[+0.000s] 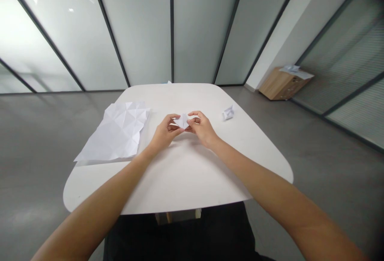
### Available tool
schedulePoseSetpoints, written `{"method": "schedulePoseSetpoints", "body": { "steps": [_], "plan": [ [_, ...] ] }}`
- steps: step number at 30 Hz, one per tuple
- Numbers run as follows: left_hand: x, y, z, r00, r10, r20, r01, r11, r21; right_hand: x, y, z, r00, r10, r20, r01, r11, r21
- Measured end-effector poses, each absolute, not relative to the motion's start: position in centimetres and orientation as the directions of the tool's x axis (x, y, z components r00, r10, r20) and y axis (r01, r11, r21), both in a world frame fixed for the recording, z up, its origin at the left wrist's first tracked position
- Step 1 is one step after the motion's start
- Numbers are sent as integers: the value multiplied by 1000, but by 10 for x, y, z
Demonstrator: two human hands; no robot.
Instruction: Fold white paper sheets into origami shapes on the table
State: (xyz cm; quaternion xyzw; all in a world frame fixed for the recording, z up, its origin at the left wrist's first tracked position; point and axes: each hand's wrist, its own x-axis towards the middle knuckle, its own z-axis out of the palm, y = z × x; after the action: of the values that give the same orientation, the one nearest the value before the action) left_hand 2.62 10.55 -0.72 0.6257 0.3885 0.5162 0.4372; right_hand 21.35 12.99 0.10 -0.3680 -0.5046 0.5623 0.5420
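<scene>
Between my two hands is a small folded piece of white paper (182,121), held just above the middle of the table. My left hand (165,132) grips its left side, fingers behind and thumb along the lower edge. On the other side, my right hand (204,128) pinches it with thumb and fingers. Fingers cover parts of the paper's edges, and its full shape is too small to make out. A large creased sheet of white paper (120,131) lies to the left of my hands. To their right rests another small folded paper piece (228,113).
The white table (180,189) has rounded corners and stands on a grey floor. Behind it runs a frosted glass partition (144,33) with dark frames. A wooden cabinet (280,84) with papers on top stands at the far right.
</scene>
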Motion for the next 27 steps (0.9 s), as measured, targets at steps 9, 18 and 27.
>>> {"method": "schedulePoseSetpoints", "body": {
  "steps": [9,18,27],
  "plan": [
    [20,105,2,195,914,356,84,-377,922,209,125,-2,-204,978,53,-412,-36,-910],
    [22,108,-7,30,916,401,346,-386,855,195,113,-9,-211,963,168,-250,113,-962],
    [14,102,2,217,831,513,749,-478,459,195,107,3,-323,945,60,-234,-18,-972]
  ]
}}
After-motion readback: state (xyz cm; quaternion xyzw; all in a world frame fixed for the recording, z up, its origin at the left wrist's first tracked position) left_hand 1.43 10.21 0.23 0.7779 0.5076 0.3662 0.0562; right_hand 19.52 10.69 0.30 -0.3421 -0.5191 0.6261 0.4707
